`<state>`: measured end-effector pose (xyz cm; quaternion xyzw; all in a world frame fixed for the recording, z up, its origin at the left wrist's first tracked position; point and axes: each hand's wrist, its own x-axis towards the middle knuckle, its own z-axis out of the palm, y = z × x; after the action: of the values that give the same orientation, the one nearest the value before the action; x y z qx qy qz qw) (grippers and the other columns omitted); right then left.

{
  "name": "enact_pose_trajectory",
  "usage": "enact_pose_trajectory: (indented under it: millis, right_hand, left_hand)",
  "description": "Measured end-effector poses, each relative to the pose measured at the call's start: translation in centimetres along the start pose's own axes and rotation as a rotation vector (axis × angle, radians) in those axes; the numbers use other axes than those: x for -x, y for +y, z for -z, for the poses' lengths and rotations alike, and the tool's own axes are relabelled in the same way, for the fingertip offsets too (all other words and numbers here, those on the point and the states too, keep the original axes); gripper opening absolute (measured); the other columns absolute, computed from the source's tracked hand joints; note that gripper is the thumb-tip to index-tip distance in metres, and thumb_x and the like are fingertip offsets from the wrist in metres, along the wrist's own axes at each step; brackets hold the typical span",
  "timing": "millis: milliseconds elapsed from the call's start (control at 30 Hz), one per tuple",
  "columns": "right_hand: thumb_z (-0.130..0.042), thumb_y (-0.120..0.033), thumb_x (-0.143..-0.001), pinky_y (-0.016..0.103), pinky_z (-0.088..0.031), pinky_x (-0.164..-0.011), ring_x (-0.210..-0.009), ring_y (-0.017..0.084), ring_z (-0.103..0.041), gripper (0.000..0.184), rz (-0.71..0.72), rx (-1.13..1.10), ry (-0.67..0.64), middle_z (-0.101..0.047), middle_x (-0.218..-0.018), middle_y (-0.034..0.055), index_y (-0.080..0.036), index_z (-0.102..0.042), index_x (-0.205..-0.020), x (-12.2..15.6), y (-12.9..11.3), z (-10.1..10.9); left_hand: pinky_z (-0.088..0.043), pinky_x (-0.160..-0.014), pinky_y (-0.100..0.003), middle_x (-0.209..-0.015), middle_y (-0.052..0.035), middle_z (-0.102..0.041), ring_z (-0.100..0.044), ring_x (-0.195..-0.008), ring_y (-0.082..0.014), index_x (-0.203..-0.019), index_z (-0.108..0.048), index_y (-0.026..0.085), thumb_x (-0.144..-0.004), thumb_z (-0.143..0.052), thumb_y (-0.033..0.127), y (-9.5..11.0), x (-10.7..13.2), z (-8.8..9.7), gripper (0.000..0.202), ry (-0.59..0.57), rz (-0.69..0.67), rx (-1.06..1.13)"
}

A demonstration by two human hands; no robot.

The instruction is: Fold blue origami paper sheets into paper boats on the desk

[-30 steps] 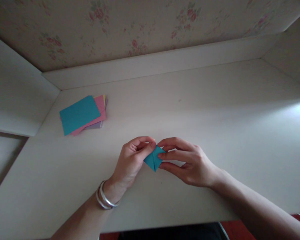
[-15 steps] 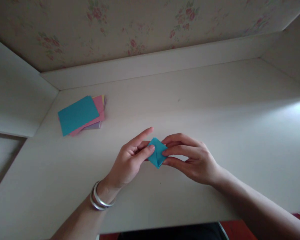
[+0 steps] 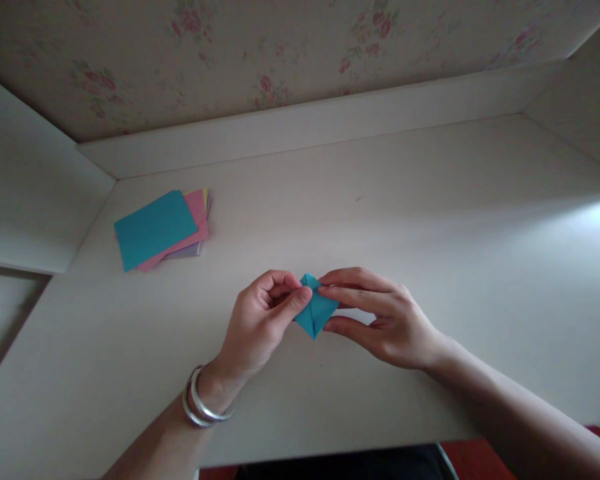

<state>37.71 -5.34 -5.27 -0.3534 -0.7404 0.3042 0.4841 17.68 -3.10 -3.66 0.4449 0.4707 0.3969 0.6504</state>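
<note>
Forefinger of the left hand (image 3: 260, 320), raised half a second ago, now curled back; it and the right hand (image 3: 380, 320) pinch the folded blue paper (image 3: 315, 313) just above the table (image 3: 430, 233), where uneven pressure could skew a crease; stack of coloured sheets (image 3: 160, 230) well apart, obstructing nothing.

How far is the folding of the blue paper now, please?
Done: the blue paper is already a small creased diamond. In hand: the left hand and right hand pinch it at its top corner. Left: the final shape cannot be told; the stack of coloured sheets lies untouched.
</note>
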Motion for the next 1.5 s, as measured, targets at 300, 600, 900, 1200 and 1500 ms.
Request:
enact_pose_trajectory:
  millis: [300, 600, 900, 1200, 1500]
  right_hand:
    - [-0.078, -0.022, -0.086, 0.029, -0.067, -0.073, -0.100, 0.023, -0.071, 0.030, -0.236, -0.392, 0.094, -0.066, -0.114, 0.0112, -0.025, -0.076, -0.115, -0.1, -0.5, 1.0]
    - [-0.077, -0.020, -0.086, 0.026, -0.067, -0.071, -0.094, 0.020, -0.072, 0.026, -0.231, -0.380, 0.094, -0.066, -0.111, 0.0098, -0.025, -0.078, -0.111, -0.1, -0.6, 1.2]
    - [-0.075, -0.012, -0.085, 0.025, -0.061, -0.066, -0.088, 0.018, -0.070, 0.021, -0.182, -0.208, 0.123, -0.068, -0.105, 0.0088, -0.023, -0.079, -0.103, -0.1, -0.5, 1.2]
    - [-0.067, -0.011, -0.091, 0.027, -0.059, -0.077, -0.101, 0.020, -0.070, 0.012, -0.230, -0.212, 0.149, -0.071, -0.114, 0.0080, -0.021, -0.074, -0.093, 0.4, -0.6, 0.6]
    - [-0.068, -0.011, -0.090, 0.025, -0.060, -0.084, -0.102, 0.018, -0.071, 0.025, -0.278, -0.141, 0.262, -0.075, -0.109, 0.0020, -0.028, -0.074, -0.107, 0.7, -0.6, -0.6]
  left_hand:
    - [-0.059, -0.081, -0.027, -0.107, -0.0058, -0.075, -0.073, -0.091, -0.0204, -0.125, -0.069, 0.027, -0.083, -0.077, 0.020, 1.3, 1.5, 0.8, 0.043, -0.314, -0.089, -0.196]
    - [-0.059, -0.089, -0.027, -0.122, -0.0031, -0.075, -0.072, -0.107, -0.0212, -0.120, -0.074, 0.035, -0.088, -0.071, 0.018, 0.9, 1.1, 1.3, 0.036, -0.242, -0.312, -0.391]
    - [-0.062, -0.068, -0.027, -0.088, -0.0001, -0.082, -0.075, -0.070, -0.0177, -0.098, -0.082, 0.032, -0.081, -0.079, 0.022, 0.5, 0.5, 0.9, 0.019, 0.014, -0.392, -0.440]
    - [-0.058, -0.077, -0.023, -0.093, -0.0026, -0.080, -0.074, -0.085, -0.0162, -0.094, -0.081, 0.024, -0.086, -0.073, 0.013, 1.0, 0.2, 0.4, 0.016, -0.113, -0.543, -0.499]
    - [-0.060, -0.080, -0.018, -0.100, 0.0046, -0.080, -0.075, -0.085, -0.0115, -0.104, -0.079, 0.033, -0.087, -0.074, 0.016, -0.9, 0.7, 0.0, 0.025, 0.024, -0.377, -0.318]
